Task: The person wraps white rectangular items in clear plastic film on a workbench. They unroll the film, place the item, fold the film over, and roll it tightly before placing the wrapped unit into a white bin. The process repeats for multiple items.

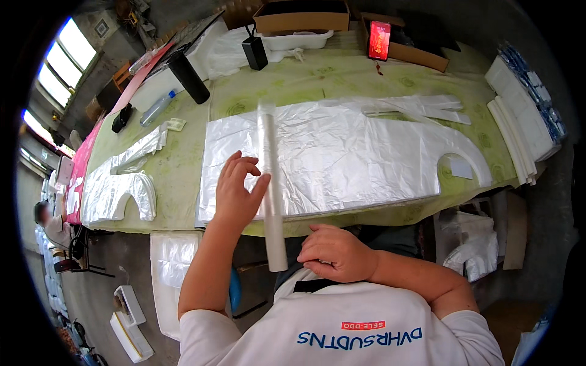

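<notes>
A long, translucent tube-like roll (273, 213) lies across the left part of a stack of thin, shiny plastic aprons (348, 158). Its near end sticks out past the table edge toward my lap. My left hand (237, 192) is just left of this roll, fingers bent and apart, with the thumb close to its side; nothing shows in the grasp. On the roll's other side, my right hand (336, 251) hangs in front of my shirt with loosely curled fingers and no visible object in them. The aprons' curved neck opening faces right, with loose straps along the far side.
Another folded plastic piece (122, 189) lies at the table's left. Behind are a black cylinder (188, 77), a water bottle (157, 108), a black box (254, 52) and a lit phone (378, 41). Packed stacks (525, 110) stand far right. A person (55, 222) is at far left.
</notes>
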A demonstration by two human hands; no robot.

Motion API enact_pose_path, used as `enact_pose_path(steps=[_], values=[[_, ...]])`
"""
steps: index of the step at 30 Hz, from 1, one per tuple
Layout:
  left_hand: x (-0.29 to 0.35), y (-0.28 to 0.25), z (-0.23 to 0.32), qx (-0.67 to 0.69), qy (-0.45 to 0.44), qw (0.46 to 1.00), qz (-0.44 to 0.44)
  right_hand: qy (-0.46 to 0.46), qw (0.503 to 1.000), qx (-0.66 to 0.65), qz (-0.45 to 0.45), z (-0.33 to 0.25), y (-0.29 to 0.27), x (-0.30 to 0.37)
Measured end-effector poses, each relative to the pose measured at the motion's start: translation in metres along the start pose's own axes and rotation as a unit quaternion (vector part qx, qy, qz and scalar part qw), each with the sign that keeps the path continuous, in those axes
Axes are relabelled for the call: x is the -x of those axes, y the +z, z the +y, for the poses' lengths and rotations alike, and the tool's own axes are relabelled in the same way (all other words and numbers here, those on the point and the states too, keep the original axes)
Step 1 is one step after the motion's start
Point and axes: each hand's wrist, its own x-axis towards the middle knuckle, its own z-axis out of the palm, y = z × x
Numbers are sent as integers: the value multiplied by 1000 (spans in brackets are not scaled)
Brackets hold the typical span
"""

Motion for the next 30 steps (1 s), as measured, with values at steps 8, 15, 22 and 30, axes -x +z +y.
enact_pose_path(steps=[8,15,22,30], values=[[41,-17,-19,-63,-72,988,-122,-7,999,-25,-25,5,-2,8],[41,-17,-6,-184,-186,949,-177,-16,999,-23,-20,10,-4,18],[66,-47,-61,-159,-284,935,-136,67,997,-19,-12,12,-16,39],[86,-75,-84,0,-370,929,-23,70,997,-32,12,15,-19,47]])
